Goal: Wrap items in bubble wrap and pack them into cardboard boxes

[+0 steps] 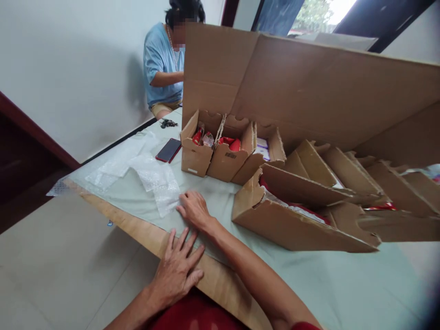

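My left hand (179, 263) lies flat with fingers spread across the wooden edge and green cloth of the table. Just beyond it, my right hand (194, 210) rests on the cloth with its fingers curled in. Its fingertips are at the right edge of a clear bubble wrap piece (160, 183); whether they grip anything is hidden. More bubble wrap (118, 158) is spread to the left, part of it reaching the table's corner. To the right of my right hand stands a long open cardboard bin (295, 224) with red and white packets inside.
Three upright cardboard bins (194, 160) hold red and white packages. Behind them rises a tall cardboard panel (292, 82). More bins (354, 169) lean in a row at right. A phone (168, 150) and keys (168, 123) lie at the back. A person in blue (154, 55) sits beyond.
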`<act>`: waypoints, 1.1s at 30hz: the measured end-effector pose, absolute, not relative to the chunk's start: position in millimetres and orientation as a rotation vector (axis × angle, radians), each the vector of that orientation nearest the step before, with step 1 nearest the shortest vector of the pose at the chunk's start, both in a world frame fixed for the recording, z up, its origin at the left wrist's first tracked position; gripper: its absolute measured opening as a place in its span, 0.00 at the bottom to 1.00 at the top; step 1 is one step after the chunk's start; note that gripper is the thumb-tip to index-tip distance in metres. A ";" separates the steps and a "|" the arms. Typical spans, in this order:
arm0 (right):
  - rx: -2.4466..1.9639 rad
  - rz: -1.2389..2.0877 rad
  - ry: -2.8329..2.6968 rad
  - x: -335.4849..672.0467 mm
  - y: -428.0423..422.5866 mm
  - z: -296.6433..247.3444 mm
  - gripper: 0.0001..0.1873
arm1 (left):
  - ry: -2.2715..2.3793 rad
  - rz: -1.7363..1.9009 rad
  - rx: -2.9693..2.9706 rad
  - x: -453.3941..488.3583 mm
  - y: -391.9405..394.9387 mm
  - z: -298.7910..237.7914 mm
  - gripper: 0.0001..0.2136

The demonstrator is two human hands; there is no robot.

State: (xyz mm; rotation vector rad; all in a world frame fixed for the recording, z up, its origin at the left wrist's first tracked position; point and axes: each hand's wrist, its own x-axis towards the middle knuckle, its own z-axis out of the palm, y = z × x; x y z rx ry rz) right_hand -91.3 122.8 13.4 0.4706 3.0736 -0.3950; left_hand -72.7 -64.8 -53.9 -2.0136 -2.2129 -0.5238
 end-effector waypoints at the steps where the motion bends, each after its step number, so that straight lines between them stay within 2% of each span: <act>1: 0.467 -0.402 3.070 -99.5 123.3 12.7 0.10 | -2.214 -0.566 -2.017 -73.6 -65.6 -53.8 0.25; 3: 0.469 -0.418 3.065 -91.5 125.7 13.5 0.09 | -2.210 -0.741 -2.012 -75.5 -68.3 -53.2 0.20; 6: 0.514 -0.510 3.056 -29.3 135.0 20.8 0.10 | -2.167 -1.241 -1.867 -77.8 -74.7 -49.0 0.11; 8: 0.546 -0.671 3.058 30.8 144.0 26.7 0.12 | -2.164 -1.522 -1.704 -78.7 -79.6 -42.8 0.09; 10: 0.649 -0.786 3.037 93.4 152.7 29.7 0.15 | -2.199 -1.630 -1.599 -79.2 -82.5 -35.7 0.08; 14: 1.236 -0.908 2.967 196.4 161.0 21.9 0.19 | -2.232 -1.519 -1.597 -76.5 -72.8 -31.8 0.08; 18: 1.807 -0.971 2.858 242.2 152.9 1.6 0.22 | -2.211 -1.240 -1.698 -67.7 -39.2 -43.6 0.10; 21: 1.853 -0.992 2.896 237.0 138.5 -14.3 0.23 | -2.268 -0.927 -1.805 -64.8 -10.8 -47.9 0.20; 24: 1.771 -0.950 2.943 219.4 124.5 -22.7 0.21 | -2.373 -0.692 -1.880 -65.9 7.0 -40.9 0.23; 28: 1.812 -1.074 2.948 218.0 118.6 -21.3 0.18 | -2.616 -0.723 -1.979 -59.7 12.3 -24.3 0.25; 33: 2.078 -1.227 2.935 250.9 120.9 -19.3 0.14 | -2.793 -0.757 -1.963 -38.0 11.0 -14.1 0.27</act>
